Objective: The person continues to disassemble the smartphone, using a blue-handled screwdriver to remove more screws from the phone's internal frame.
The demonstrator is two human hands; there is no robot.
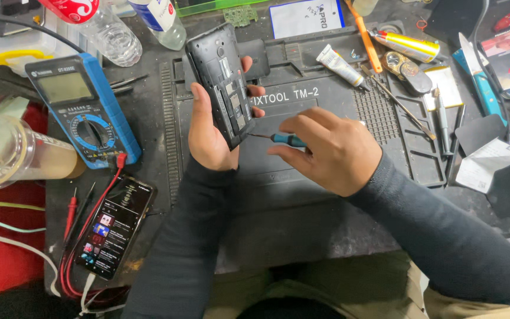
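Observation:
My left hand (211,127) grips a black phone (219,80) with its back cover off, tilted upright above a dark work mat (326,177). The phone's inner frame and slots face me. My right hand (329,150) pinches a small screwdriver (281,139) with a blue handle. Its thin tip touches the lower edge of the phone, near my left thumb. Both forearms are in dark sleeves.
A blue multimeter (84,109) with red leads lies left of the mat, and a lit phone (115,227) on a cable lies below it. Plastic bottles (110,32) stand at the back left. Tubes (339,64), tweezers (441,118), a knife (479,80) and paper scraps lie at the right.

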